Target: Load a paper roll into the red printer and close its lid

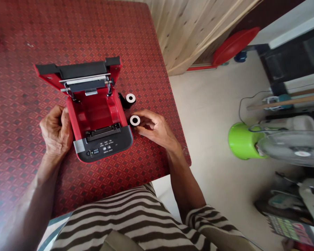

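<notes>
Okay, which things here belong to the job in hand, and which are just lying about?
In the job, apparently: open printer by the left hand; nearer roll at the right hand; probably the farther roll.

Just around, apparently: green bucket; fan; red rounded object.

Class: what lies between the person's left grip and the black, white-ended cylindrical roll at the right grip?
The head view shows a red-and-black plastic machine, its lid raised, between the left grip and that roll.
</notes>
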Demonstrator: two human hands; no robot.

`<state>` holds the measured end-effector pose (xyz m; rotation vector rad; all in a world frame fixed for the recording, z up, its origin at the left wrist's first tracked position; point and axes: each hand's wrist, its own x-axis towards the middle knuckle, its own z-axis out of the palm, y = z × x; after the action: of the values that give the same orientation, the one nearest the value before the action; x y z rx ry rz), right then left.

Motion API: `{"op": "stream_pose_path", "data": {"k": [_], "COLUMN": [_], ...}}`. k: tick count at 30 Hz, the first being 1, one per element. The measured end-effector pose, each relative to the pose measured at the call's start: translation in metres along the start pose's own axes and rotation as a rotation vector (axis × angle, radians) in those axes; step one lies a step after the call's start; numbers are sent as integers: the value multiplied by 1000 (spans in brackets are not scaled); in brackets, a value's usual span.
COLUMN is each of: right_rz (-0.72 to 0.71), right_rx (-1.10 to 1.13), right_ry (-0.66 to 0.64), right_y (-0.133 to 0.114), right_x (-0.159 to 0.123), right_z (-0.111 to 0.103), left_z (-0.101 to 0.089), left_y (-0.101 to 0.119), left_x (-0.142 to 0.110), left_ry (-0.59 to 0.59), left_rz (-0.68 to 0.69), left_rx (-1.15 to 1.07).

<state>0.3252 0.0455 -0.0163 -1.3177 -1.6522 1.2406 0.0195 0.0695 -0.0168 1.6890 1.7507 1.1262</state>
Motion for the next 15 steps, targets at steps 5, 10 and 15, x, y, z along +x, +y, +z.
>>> {"op": "stream_pose_path", "data": {"k": [5,10,15], "right_rz": [22,79,-18], "right_rx": [22,9,-93], "right_ry": [-53,64,174], "right_y": [-3,1,12], "right_x": [0,8,40], "right_z": [-8,-30,-19], "left_z": [0,0,0], "left_y": [4,7,6], "left_x": [1,1,1], "left_ry": [2,-10,-8], "left_rz": [4,1,-5], "left_rx": [14,1,-5]}}
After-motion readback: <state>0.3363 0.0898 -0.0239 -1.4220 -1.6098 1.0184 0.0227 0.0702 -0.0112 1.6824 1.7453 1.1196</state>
